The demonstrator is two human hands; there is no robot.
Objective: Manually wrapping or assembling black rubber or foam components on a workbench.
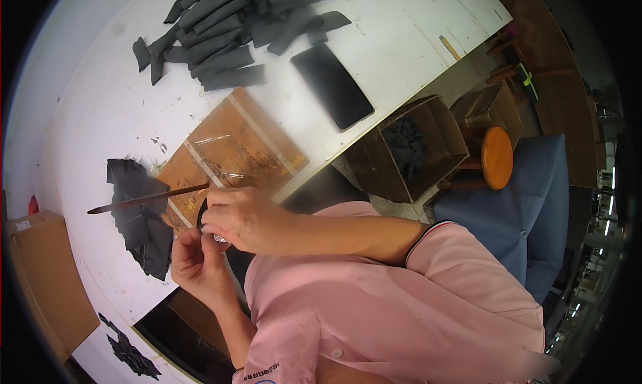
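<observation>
My right hand [239, 217] is closed around a long, thin brown stick [144, 199], whose tapered end points left over the table. Close below it, my left hand [200, 260] pinches with thumb and fingertips at a small dark strip [202, 213], which shows between the two hands. A small shiny bit [219, 238] glints by the fingers; its kind is hidden. Beneath the stick lie dark grey fabric pieces [139, 210], at the left edge of a worn brown board [247, 146] with pale tape bands.
Many dark fabric strips [221, 33] are heaped on the white table [401, 23], near a black phone [332, 86]. An open carton [428, 143] with dark scraps and a wooden stool [497, 158] stand beyond the table's edge. Another carton [50, 283] is at far left.
</observation>
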